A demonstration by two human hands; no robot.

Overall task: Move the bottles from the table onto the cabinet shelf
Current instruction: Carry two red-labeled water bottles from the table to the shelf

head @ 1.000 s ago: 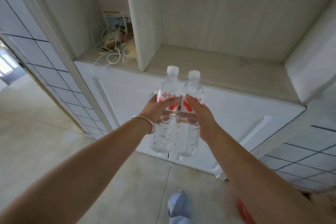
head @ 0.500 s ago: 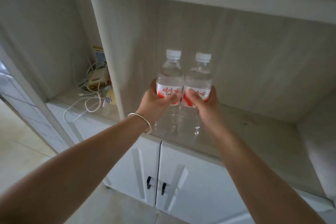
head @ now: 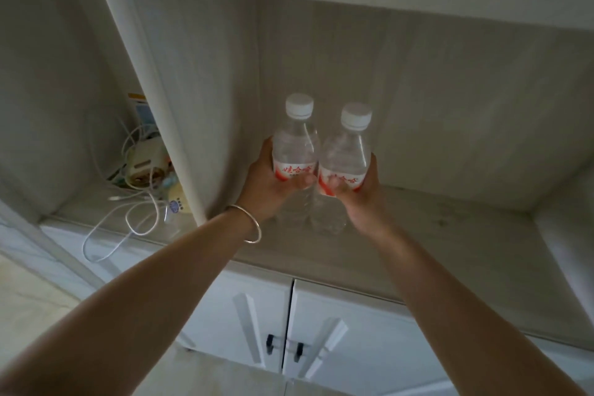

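Both water bottles have gone deeper into the open cabinet bay since half a second ago, and they now sit lower against its back panel, their bases at or just above the shelf board (head: pixel 450 235); the dim light makes it hard to say whether they touch it. Each is upright, clear, white-capped, with a red-and-white label. The left hand (head: pixel 270 183) wraps its fingers and thumb round the left bottle (head: pixel 297 145) at the label, and a thin metal bangle (head: pixel 249 225) circles that wrist. The right hand (head: pixel 360 193) grips the right bottle (head: pixel 347 151) the same way, thumb across the label. The bottles stand side by side, touching or nearly so. Left of the upright divider (head: pixel 154 100), a neighbouring bay holds a tangle of white cables (head: pixel 128 222) and a small device (head: pixel 148 164). Below the shelf, two white cabinet doors (head: pixel 321 331) meet, each with a small dark handle.
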